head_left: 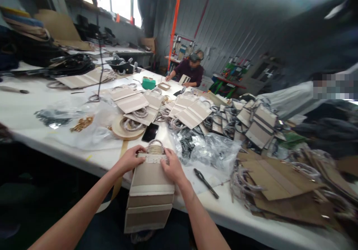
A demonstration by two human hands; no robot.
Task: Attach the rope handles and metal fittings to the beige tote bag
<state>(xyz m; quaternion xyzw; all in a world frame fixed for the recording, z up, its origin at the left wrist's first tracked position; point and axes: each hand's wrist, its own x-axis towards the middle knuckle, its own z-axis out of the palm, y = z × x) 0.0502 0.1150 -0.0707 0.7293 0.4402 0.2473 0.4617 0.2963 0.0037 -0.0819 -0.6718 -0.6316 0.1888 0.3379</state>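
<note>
A beige and white striped bag panel (151, 190) with a looped handle (155, 144) hangs over the near edge of the white table (36, 134). My left hand (130, 160) grips its top left corner, fingers curled over the edge. At the top right, my right hand (172, 167) pinches the same edge beside the handle. Both hands are closed on the panel.
A black phone (150, 132) and a tape roll (127, 127) lie just beyond the panel. Black pliers (206, 183) rest to the right by clear plastic bags (212, 149). Stacks of similar panels (192, 112) and brown cardboard pieces (279, 183) cover the table. Another person (190, 71) sits at the far end.
</note>
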